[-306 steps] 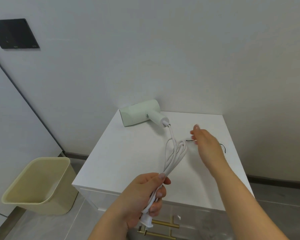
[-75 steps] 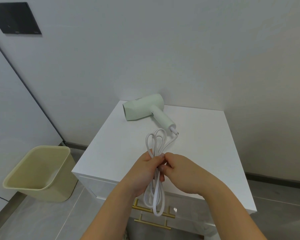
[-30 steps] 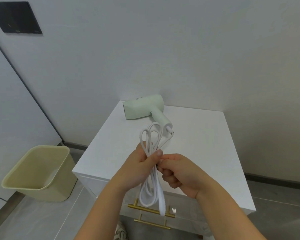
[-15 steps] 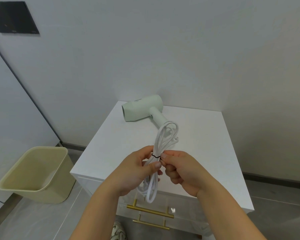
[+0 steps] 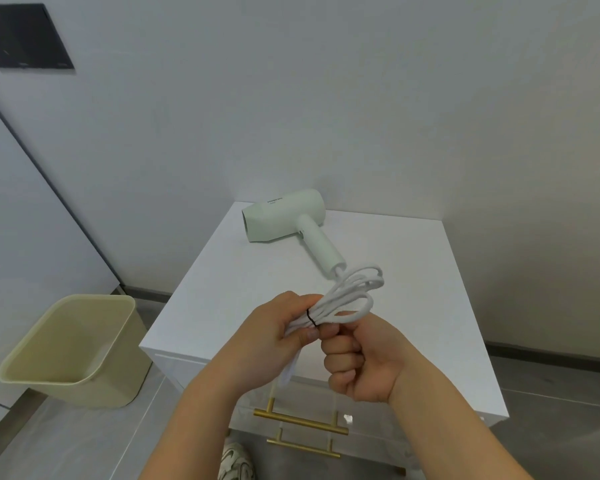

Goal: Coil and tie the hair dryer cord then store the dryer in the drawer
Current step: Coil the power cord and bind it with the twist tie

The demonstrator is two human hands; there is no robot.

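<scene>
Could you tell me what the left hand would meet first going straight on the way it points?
Probably the handle end of the pale green hair dryer lying on the white cabinet top; the left hand grips the coiled white cord. Depth is unclear.

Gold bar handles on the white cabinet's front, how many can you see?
2. The upper gold bar handle sits below the front edge of the white cabinet top; the lower gold bar handle is right beneath it. Others may be hidden lower down, out of frame.
</scene>
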